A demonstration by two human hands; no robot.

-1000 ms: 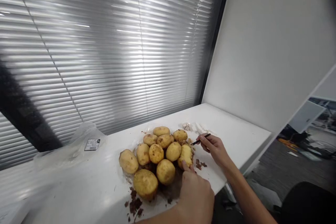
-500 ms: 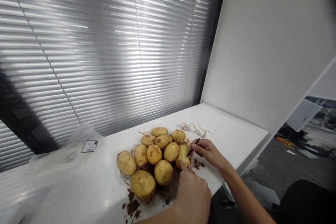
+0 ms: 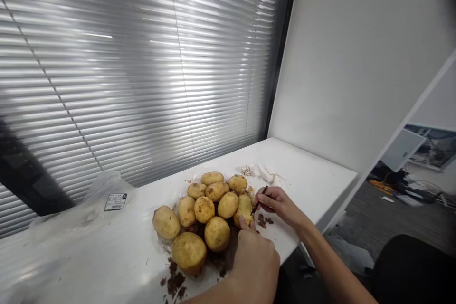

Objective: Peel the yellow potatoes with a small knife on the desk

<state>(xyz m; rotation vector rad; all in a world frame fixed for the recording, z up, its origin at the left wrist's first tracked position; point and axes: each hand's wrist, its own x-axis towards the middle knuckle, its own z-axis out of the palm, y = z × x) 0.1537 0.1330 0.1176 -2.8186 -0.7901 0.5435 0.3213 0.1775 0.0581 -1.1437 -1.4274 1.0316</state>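
Note:
My left hand is closed on a potato at the right end of the pile, its fingertips pressed to the near end. Part of that potato's skin is off, showing paler yellow flesh. My right hand pinches a thin, dark, pen-like tool, tilted, with its lower tip at the potato's right side. What the tip looks like is too small to tell. Several brown-spotted potatoes lie close by to the left, among them a round potato and a large potato at the front.
Dark brown scraps lie at the pile's front, others beside my right hand. Clear plastic with a label lies at left. Crumpled white material is behind, on the white table. Window blinds border the back.
The view has shifted slightly, so everything sits further left. The tool's tip has slid a little right and down along the potato. Both hands keep their holds.

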